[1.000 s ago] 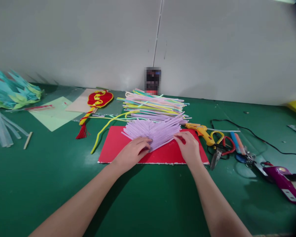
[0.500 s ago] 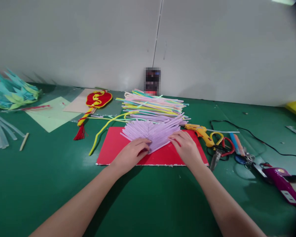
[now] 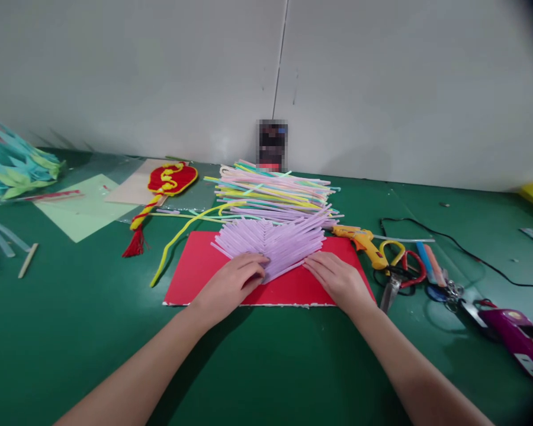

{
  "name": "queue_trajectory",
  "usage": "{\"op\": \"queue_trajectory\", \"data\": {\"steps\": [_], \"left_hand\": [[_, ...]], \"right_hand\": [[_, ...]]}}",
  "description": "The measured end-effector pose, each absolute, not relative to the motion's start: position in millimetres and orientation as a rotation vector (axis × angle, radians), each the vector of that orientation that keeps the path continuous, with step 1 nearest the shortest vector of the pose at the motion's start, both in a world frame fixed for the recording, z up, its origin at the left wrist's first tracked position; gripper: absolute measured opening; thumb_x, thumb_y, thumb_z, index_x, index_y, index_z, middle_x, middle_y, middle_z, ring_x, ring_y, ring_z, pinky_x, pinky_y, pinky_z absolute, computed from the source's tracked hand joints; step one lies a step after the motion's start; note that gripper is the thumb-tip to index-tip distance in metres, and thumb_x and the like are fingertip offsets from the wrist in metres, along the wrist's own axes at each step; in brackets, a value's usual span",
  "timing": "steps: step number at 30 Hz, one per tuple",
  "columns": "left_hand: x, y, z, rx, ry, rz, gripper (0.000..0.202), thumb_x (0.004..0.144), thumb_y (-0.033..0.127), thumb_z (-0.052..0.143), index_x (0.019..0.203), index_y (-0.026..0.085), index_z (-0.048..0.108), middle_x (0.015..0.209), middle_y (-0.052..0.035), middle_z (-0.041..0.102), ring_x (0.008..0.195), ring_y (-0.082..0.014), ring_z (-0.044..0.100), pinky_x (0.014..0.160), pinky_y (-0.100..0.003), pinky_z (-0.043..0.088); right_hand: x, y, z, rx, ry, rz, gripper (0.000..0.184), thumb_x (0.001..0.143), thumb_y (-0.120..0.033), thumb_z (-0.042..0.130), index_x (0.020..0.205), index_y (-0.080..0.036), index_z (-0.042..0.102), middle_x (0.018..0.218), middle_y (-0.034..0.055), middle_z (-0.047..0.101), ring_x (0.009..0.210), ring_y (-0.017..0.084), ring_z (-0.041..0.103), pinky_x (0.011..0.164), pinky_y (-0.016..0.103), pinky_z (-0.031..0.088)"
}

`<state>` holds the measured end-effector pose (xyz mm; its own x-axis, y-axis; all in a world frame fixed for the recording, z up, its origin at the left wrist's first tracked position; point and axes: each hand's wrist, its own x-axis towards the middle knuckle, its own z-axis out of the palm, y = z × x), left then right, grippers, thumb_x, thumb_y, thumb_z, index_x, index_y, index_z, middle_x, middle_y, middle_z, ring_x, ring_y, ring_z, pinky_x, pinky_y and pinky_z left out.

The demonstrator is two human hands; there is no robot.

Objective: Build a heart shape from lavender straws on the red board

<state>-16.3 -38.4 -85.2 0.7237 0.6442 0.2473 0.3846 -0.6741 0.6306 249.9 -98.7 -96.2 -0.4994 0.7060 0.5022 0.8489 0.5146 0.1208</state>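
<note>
Lilac pipe cleaners (image 3: 288, 242) lie side by side in a V-shaped, leaf-like pattern on a red board (image 3: 199, 272) with a ragged white front edge. My left hand (image 3: 236, 279) rests at the lower point of the pattern, its thumb and fingers closed on the inner end of a lilac pipe cleaner there. At the right side, my right hand (image 3: 333, 275) has its fingers together, pressing the outer part of the lowest pipe cleaner against the board. The fingertips hide part of what they touch.
Behind the board lies a heap of coloured pipe cleaners (image 3: 275, 189). To the right are a yellow glue gun (image 3: 366, 245), scissors (image 3: 395, 275), a purple tool (image 3: 510, 334) and a black cord (image 3: 453, 236). A red-and-yellow fan ornament (image 3: 173, 178) and green paper (image 3: 82, 207) lie left.
The view has shifted slightly, so the board sits a little lower and left. My right fingers have drawn closer together at the lowest pipe cleaner; my left hand stays at the point.
</note>
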Motion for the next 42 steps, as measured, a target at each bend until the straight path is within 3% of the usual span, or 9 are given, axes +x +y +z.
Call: {"op": "queue_trajectory", "data": {"steps": [13,18,28,35,42], "left_hand": [[-18.1,-37.4,-87.5,2.356,0.785,0.593,0.009,0.09,0.02,0.049,0.087,0.021,0.057,0.122,-0.0029,0.06,0.118,-0.0162,0.051,0.101,-0.036,0.043],[-17.6,-36.4,-89.2,2.356,0.784,0.588,0.009,0.09,0.02,0.05,0.087,0.021,0.058,0.121,-0.0034,0.06,0.117,-0.0167,0.051,0.1,-0.037,0.043],[-17.3,-36.2,-88.0,2.369,0.772,0.598,0.01,0.091,0.022,0.048,0.087,0.021,0.058,0.12,-0.0043,0.061,0.116,-0.0172,0.052,0.099,-0.038,0.044],[-17.6,-35.9,-88.9,2.371,0.766,0.599,0.009,0.091,0.02,0.048,0.088,0.021,0.057,0.12,-0.0041,0.06,0.116,-0.0172,0.052,0.099,-0.039,0.044],[-18.4,-36.9,-88.3,2.366,0.78,0.587,0.008,0.09,0.018,0.049,0.088,0.021,0.057,0.121,-0.0031,0.059,0.117,-0.0161,0.051,0.1,-0.036,0.043]], "right_hand": [[246.1,-97.9,-83.8,-1.187,-2.496,-0.851,0.027,0.085,-0.002,0.046,0.098,-0.008,0.068,0.09,0.011,0.072,0.084,0.019,0.064,0.072,0.029,0.051],[245.2,-94.7,-83.8,-1.162,-2.532,-0.946,0.022,0.087,-0.008,0.05,0.098,-0.009,0.068,0.087,0.0109,0.071,0.081,0.019,0.065,0.065,0.027,0.049],[242.9,-96.5,-82.9,-1.178,-2.54,-0.953,0.028,0.085,-0.003,0.046,0.101,-0.008,0.068,0.087,0.0107,0.071,0.082,0.019,0.064,0.066,0.028,0.047],[242.4,-96.4,-86.3,-1.217,-2.523,-0.885,0.021,0.087,-0.011,0.052,0.102,-0.009,0.067,0.089,0.0115,0.071,0.085,0.021,0.064,0.069,0.03,0.047],[237.2,-97.5,-82.2,-1.197,-2.568,-1.046,0.029,0.083,-0.003,0.046,0.102,-0.007,0.068,0.086,0.0106,0.071,0.084,0.021,0.064,0.058,0.028,0.045]]}}
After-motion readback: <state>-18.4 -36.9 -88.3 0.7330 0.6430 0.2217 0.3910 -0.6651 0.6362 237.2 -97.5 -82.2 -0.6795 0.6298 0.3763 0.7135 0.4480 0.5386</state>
